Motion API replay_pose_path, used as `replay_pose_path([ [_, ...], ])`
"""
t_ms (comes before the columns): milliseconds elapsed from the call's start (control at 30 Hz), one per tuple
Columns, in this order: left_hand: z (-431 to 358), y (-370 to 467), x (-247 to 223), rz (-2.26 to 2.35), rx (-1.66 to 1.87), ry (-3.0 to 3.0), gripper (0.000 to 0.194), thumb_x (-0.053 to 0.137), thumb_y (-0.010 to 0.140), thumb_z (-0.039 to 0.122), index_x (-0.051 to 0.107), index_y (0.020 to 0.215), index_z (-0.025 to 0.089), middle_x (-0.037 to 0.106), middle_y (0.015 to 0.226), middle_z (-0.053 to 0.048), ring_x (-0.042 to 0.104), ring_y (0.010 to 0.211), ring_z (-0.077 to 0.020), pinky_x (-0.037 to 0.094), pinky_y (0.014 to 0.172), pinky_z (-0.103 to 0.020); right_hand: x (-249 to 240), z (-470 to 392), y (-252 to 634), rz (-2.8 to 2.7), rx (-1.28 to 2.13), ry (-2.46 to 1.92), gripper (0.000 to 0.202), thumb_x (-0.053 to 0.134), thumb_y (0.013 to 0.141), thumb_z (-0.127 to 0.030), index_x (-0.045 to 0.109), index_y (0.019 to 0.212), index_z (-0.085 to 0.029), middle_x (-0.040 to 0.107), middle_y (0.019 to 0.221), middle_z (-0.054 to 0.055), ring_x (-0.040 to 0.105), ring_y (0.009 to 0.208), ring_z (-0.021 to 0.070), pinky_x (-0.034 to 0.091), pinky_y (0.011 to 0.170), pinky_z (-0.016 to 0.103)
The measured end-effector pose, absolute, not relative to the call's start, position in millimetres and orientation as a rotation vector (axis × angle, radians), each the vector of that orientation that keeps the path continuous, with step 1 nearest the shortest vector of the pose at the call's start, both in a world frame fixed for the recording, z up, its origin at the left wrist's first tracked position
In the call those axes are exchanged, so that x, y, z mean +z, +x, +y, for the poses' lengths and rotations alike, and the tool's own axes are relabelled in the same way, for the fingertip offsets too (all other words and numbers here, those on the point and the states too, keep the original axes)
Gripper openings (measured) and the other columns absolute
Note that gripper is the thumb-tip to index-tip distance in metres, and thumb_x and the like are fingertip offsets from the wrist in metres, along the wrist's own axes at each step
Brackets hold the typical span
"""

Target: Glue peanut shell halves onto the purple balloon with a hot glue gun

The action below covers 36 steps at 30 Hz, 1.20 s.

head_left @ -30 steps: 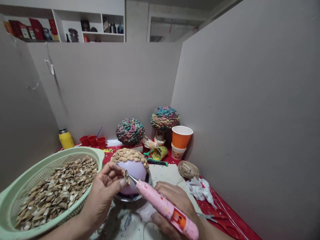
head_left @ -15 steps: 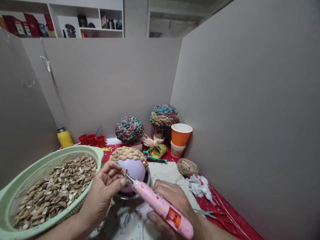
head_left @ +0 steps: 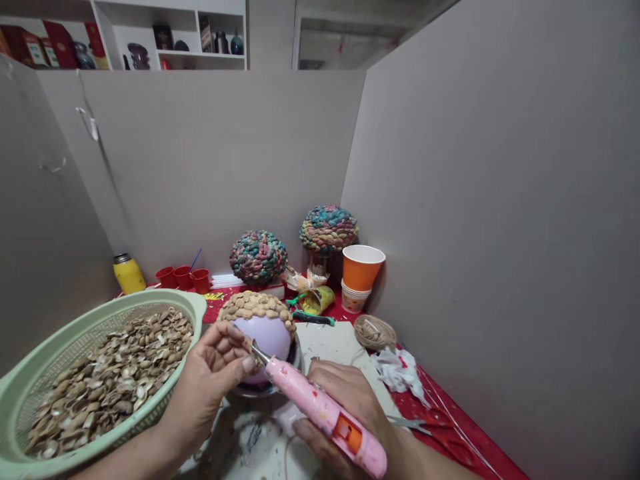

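My right hand (head_left: pixel 345 400) is wrapped round a pink hot glue gun (head_left: pixel 320 413), its metal nozzle pointing up and left. My left hand (head_left: pixel 220 363) pinches a small peanut shell (head_left: pixel 253 353) between thumb and fingers, right at the nozzle tip; the fingers hide much of the shell. Just behind the two hands a lilac balloon (head_left: pixel 267 337) rests in a bowl (head_left: pixel 300 357). Rows of peanut shells (head_left: pixel 257 305) cover the balloon's top and right side, while lilac surface shows at the front.
At left stands a green colander (head_left: pixel 193 303) holding peanut shells. Behind are two painted shell domes (head_left: pixel 259 257), red cups (head_left: pixel 183 277), a yellow bottle (head_left: pixel 129 275) and an orange paper cup (head_left: pixel 361 270). Twine (head_left: pixel 374 332), white tissue (head_left: pixel 397 370) and scissors (head_left: pixel 440 427) lie right.
The view has tilted slightly, so the background sits a little higher. Both hands, the glue gun and the shell keep nearly the same positions.
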<state>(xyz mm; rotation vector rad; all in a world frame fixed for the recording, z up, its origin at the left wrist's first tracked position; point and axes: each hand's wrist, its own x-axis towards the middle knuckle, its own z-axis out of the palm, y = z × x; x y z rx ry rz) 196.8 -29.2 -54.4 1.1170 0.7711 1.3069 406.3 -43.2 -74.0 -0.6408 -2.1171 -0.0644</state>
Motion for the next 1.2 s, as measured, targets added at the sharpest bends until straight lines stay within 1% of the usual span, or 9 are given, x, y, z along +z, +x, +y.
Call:
replay_pose_path([
  [267, -30.3, 196.7, -53.8, 0.773, 1.303, 1.122, 0.03, 0.082, 0.072, 0.02, 0.057, 0.088, 0.02, 0.064, 0.082, 0.002, 0.059, 0.076, -0.0105, 0.049, 0.07, -0.02, -66.4, -47.8, 405.5, -2.097, -0.096, -0.628, 0.028, 0.041, 0.101, -0.033, 0.037, 0.075, -0.023, 0.043, 0.061, -0.005, 0.038, 0.051, 0.012, 0.029, 0.05, 0.027],
  [400, -29.6, 197.0, -54.3, 0.77, 1.301, 1.121, 0.03, 0.082, 0.072, 0.019, 0.057, 0.089, 0.02, 0.064, 0.083, 0.002, 0.059, 0.076, -0.0109, 0.05, 0.07, -0.021, -64.2, -49.5, 406.6, -2.112, -0.044, -0.657, 0.031, 0.042, 0.1, -0.033, 0.038, 0.071, -0.022, 0.044, 0.061, -0.003, 0.04, 0.052, 0.0121, 0.031, 0.05, 0.026],
  [533, -30.4, 197.1, -54.8, 0.767, 1.309, 1.12, 0.03, 0.082, 0.071, 0.018, 0.057, 0.089, 0.02, 0.064, 0.084, 0.001, 0.059, 0.076, -0.0114, 0.051, 0.071, -0.022, -64.3, -49.2, 407.3, -2.12, -0.008, -0.671, 0.03, 0.043, 0.099, -0.033, 0.039, 0.072, -0.022, 0.045, 0.061, -0.003, 0.042, 0.053, 0.0124, 0.032, 0.05, 0.026],
  [867, -30.8, 195.8, -54.9, 0.746, 1.307, 1.129, 0.029, 0.081, 0.073, 0.017, 0.057, 0.09, 0.021, 0.062, 0.083, 0.003, 0.058, 0.076, -0.0098, 0.05, 0.071, -0.019, -63.9, -48.5, 407.8, -2.141, -0.048, -0.714, 0.031, 0.043, 0.099, -0.032, 0.04, 0.07, -0.022, 0.045, 0.061, -0.003, 0.042, 0.052, 0.0119, 0.031, 0.05, 0.026],
  [1200, -31.6, 195.5, -54.8, 0.755, 1.32, 1.128, 0.03, 0.082, 0.072, 0.017, 0.058, 0.088, 0.02, 0.064, 0.083, 0.001, 0.059, 0.077, -0.0113, 0.051, 0.073, -0.021, -64.8, -48.2, 406.8, -2.129, -0.057, -0.708, 0.032, 0.042, 0.099, -0.033, 0.04, 0.069, -0.022, 0.044, 0.061, -0.003, 0.041, 0.051, 0.0118, 0.031, 0.049, 0.026],
])
